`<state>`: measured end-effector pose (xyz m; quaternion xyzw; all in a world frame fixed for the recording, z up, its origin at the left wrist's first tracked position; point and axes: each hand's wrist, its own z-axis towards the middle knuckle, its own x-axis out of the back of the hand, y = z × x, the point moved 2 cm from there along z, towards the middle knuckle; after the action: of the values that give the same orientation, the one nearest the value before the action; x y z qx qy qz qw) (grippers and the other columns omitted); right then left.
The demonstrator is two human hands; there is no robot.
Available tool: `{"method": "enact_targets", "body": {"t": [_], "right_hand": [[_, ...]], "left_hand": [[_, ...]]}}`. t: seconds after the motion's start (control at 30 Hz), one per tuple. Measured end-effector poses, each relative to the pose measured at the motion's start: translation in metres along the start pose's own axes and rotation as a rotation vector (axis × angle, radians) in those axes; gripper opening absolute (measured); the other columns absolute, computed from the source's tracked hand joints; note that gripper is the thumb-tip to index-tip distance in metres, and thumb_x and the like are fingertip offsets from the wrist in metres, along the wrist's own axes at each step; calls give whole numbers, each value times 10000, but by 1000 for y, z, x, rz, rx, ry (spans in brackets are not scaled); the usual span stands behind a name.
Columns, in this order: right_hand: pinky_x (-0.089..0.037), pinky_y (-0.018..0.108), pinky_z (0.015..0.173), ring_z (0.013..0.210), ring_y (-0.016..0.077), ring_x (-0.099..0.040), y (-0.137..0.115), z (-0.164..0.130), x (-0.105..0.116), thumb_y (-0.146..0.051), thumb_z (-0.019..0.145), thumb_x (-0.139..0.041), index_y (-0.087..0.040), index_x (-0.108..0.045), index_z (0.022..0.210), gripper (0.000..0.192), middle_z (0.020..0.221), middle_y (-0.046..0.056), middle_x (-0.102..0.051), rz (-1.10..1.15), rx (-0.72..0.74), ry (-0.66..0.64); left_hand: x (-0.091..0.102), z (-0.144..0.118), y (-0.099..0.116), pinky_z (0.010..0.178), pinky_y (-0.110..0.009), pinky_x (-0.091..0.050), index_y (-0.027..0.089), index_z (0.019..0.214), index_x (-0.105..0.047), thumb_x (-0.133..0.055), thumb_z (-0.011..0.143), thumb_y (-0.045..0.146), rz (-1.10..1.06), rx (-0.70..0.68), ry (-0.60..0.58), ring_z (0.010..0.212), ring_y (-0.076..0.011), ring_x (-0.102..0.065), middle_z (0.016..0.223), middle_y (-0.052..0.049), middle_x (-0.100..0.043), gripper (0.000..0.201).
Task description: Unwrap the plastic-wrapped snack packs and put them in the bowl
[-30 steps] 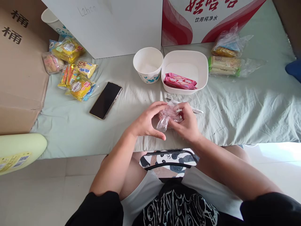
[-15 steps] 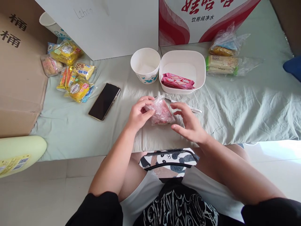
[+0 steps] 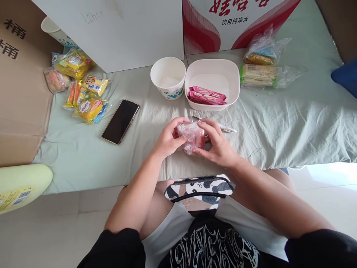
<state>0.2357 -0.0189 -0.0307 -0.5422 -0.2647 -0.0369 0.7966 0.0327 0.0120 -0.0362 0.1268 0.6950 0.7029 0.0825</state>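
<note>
- The left hand (image 3: 168,140) and the right hand (image 3: 216,146) both clasp a small clear crinkled plastic packet with pink contents (image 3: 190,135), held between them just above the front edge of the bed.
- The left grip pinches the packet's left end with thumb and fingers; the right grip wraps its right side, fingers curled over the top. Both are clenched on the packet.
- The packet looks light and soft; its film is wrinkled, probably slippery, and likely to crumple under pressure. The contents may be brittle, so holding by the film ends or edges seems gentler than squeezing the middle.
- Just behind the hands lies a thin silvery tool (image 3: 223,127); its exact kind is hard to tell.
- Further back stand a white paper cup with blue print (image 3: 167,77) and a white rounded plastic tub (image 3: 233,74) holding 2 pink wafer packets (image 3: 206,96).
- To the left lie a black smartphone (image 3: 120,121), face up, and a heap of yellow snack packets (image 3: 80,89).
- To the right rear lie 2 clear bags of biscuits (image 3: 262,65).
- The surface is a bed covered in a pale green wrinkled sheet (image 3: 292,126), soft and uneven.
- A brown cardboard box (image 3: 19,82) stands left, a white board (image 3: 131,33) and a red-and-white printed carton (image 3: 240,20) behind; the floor below is pale tile.
</note>
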Motion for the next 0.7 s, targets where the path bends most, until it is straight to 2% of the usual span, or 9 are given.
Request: {"method": "enact_targets", "body": {"t": [0.07, 0.13, 0.23, 0.27, 0.33, 0.4, 0.43, 0.57, 0.7], "right_hand": [[-587, 526, 1025, 1419, 370, -499, -1, 0, 0, -432, 914, -732, -296, -665, 1328, 441, 1476, 147, -450, -79, 3, 21], [-599, 496, 987, 1347, 341, -566, -2, 2, 0, -329, 933, -684, -270, -736, 1174, 253, 1453, 139, -464, -102, -35, 38], [-622, 427, 879, 1127, 258, -677, -1, 6, -1, -231, 919, -639, -231, -750, 1048, 170, 1403, 134, -502, -75, -119, 81], [-622, 411, 854, 1075, 239, -687, 0, 7, -2, -214, 909, -636, -224, -751, 1027, 165, 1381, 133, -516, -70, -143, 101], [-618, 396, 838, 1046, 226, -686, 2, 10, -4, -188, 887, -632, -216, -754, 1004, 170, 1342, 130, -541, -74, -181, 140], [-615, 397, 853, 1084, 238, -677, 3, 11, -6, -164, 870, -623, -210, -756, 987, 183, 1308, 129, -559, -83, -208, 168], [-615, 398, 859, 1105, 245, -673, 3, 11, -6, -161, 866, -621, -209, -758, 982, 186, 1299, 128, -563, -86, -215, 174], [-622, 408, 874, 1246, 285, -635, -1, 9, -4, -239, 930, -597, -223, -775, 1039, 210, 1339, 135, -546, -88, -172, 133], [-612, 480, 968, 1382, 352, -549, -5, 6, 0, -461, 949, -658, -251, -746, 1244, 373, 1494, 147, -464, -98, -51, 9]], "left_hand": [[-2, -2, 1, 837, -299, -588, 247, 1299, -610, -757, 836, 350, 113, -66, -8, 1030, -205, -720, 1317, -92, -708, 497], [-3, -4, 3, 922, -335, -589, 255, 1298, -604, -687, 889, 317, 196, -134, -19, 1150, -228, -707, 1380, -102, -683, 422], [-2, -7, 8, 1083, -429, -542, 252, 1151, -671, -653, 930, 354, 294, -202, -78, 1394, -291, -589, 1462, -119, -626, 244], [-1, -8, 9, 1122, -460, -519, 249, 1122, -687, -689, 914, 396, 311, -209, -114, 1458, -317, -533, 1505, -129, -587, 254], [-1, -10, 13, 1157, -505, -496, 249, 1145, -699, -830, 796, 492, 336, -200, -192, 1517, -367, -459, 1588, -156, -492, 446], [-1, -12, 14, 1169, -522, -487, 258, 1208, -691, -940, 657, 505, 391, -167, -222, 1527, -388, -441, 1630, -169, -430, 653], [-2, -12, 15, 1175, -520, -482, 263, 1213, -690, -956, 642, 481, 430, -150, -209, 1526, -382, -443, 1624, -164, -436, 667], [-5, -12, 13, 1089, -447, -542, 244, 1012, -732, -786, 873, 401, 462, -142, -66, 1402, -304, -581, 1486, -128, -582, 217], [-3, -7, 8, 913, -407, -595, 208, 863, -715, -710, 928, 439, 365, -152, 41, 1192, -278, -702, 1377, -136, -670, 240]]}}
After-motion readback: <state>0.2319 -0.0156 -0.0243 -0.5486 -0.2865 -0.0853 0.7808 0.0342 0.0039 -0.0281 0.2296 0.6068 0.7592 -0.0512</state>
